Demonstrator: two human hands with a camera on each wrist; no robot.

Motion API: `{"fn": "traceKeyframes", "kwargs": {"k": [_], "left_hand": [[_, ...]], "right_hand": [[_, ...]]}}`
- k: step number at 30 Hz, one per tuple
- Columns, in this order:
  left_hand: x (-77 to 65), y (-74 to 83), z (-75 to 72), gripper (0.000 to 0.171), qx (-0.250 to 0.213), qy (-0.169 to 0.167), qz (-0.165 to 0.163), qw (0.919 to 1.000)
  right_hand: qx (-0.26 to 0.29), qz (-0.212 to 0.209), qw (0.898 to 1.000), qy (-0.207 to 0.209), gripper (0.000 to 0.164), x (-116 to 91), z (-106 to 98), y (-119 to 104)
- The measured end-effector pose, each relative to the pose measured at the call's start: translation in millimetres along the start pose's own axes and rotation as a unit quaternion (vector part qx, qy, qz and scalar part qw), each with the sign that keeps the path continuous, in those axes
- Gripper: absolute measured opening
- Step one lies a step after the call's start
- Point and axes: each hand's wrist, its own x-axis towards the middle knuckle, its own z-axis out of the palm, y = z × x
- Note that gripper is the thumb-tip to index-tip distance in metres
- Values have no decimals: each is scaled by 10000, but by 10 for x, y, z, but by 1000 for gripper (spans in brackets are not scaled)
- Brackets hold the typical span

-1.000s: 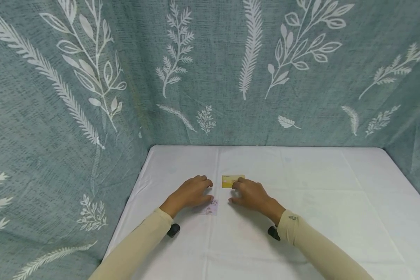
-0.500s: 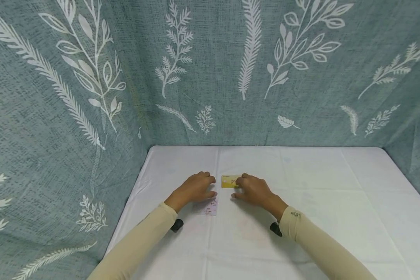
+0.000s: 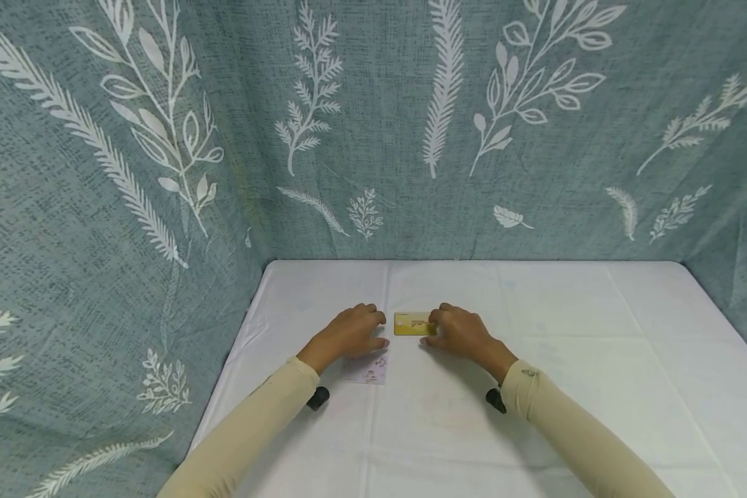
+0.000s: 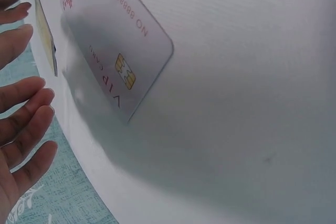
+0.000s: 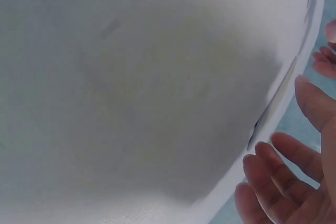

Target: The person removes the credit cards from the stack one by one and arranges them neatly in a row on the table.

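A yellow card (image 3: pixel 411 324) with a chip lies flat near the middle of the table. Closer to the person is a pale "VIP CARD" (image 4: pixel 123 56) with red print, partly covered by the left hand in the head view. My left hand (image 3: pixel 351 332) hovers over this pale card, its fingers relaxed and holding nothing. At the yellow card's right end is my right hand (image 3: pixel 463 333), overlapping that corner in the head view. Its fingers (image 5: pixel 270 177) are parted from the thumb with nothing between them in the right wrist view, where the yellow card shows almost edge-on.
A white cloth (image 3: pixel 597 373) covers the table. Green curtains (image 3: pixel 398 124) with white leaf prints hang behind it and along the sides. Dark wrist-worn devices (image 3: pixel 318 398) sit below both wrists.
The right hand has moved rightward, uncovering more of the yellow card. The left hand has shifted slightly away from the person and to the right. Both cards stay in place.
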Motion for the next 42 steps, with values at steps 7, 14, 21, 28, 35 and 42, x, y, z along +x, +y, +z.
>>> {"fn": "traceKeyframes", "kwargs": {"k": [7, 14, 21, 28, 35, 42], "left_hand": [[48, 1, 14, 45, 9, 36, 40, 10000], [98, 11, 20, 45, 41, -10, 49, 10000], [147, 12, -3, 46, 58, -70, 21, 10000], [193, 12, -14, 47, -18, -143, -25, 9999], [264, 20, -2, 50, -60, -267, -130, 9995], [304, 20, 16, 52, -21, -274, -108, 9996]], "right_hand": [[-30, -92, 9999, 104, 38, 24, 25, 109], [-55, -70, 10000, 19, 41, 65, 34, 158], [-114, -105, 9999, -54, 43, 98, 33, 186], [-134, -143, 9998, -72, 47, 118, 12, 176], [-165, -66, 9996, -236, 55, 133, -21, 195], [-141, 74, 9986, -504, 58, 173, -61, 210]]}}
